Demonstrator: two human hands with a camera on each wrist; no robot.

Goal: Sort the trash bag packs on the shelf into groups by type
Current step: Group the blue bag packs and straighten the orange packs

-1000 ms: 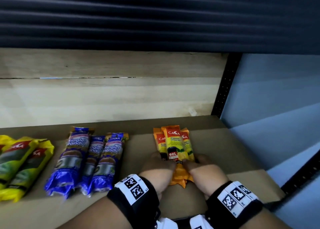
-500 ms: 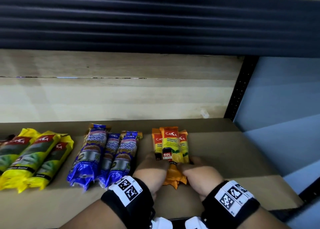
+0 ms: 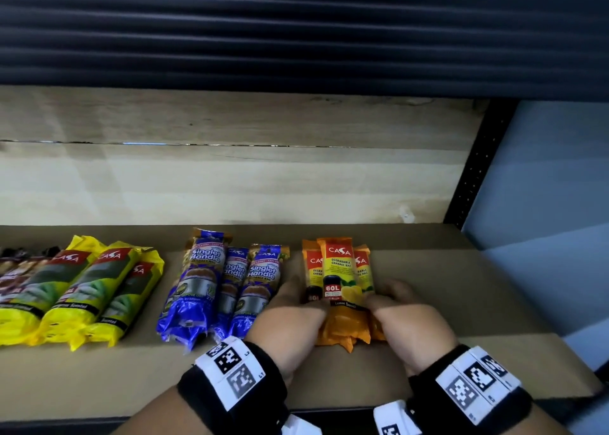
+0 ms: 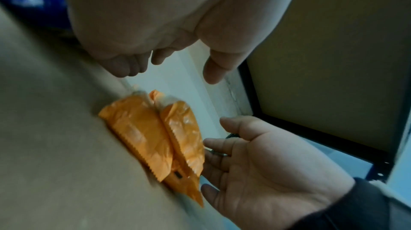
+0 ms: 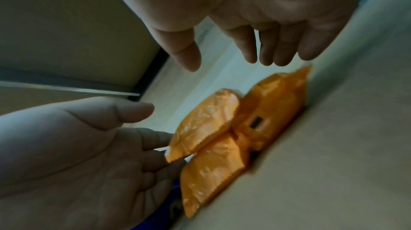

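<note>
Three orange Casa packs (image 3: 339,279) lie stacked together on the brown shelf board (image 3: 461,302), the middle one on top. My left hand (image 3: 290,316) is against their left side and my right hand (image 3: 402,309) against their right side. In the left wrist view the right hand (image 4: 244,160) shows an open palm, its fingers touching the orange packs (image 4: 155,137). In the right wrist view the left hand (image 5: 100,146) likewise touches the orange packs (image 5: 222,137) with straight fingers. Neither hand curls round a pack. Three blue Singlet Handle packs (image 3: 227,283) lie just left of my left hand.
Three yellow Casa packs (image 3: 92,286) lie further left, with dark brown packs (image 3: 13,269) at the frame's left edge. A wooden back wall (image 3: 230,187) closes the shelf, a black upright post (image 3: 474,171) stands at the right, and a dark corrugated shelf underside (image 3: 296,32) hangs overhead.
Both hands stay on either side of the orange packs. The head view has swung left, bringing more of the yellow packs and the brown packs into sight.
</note>
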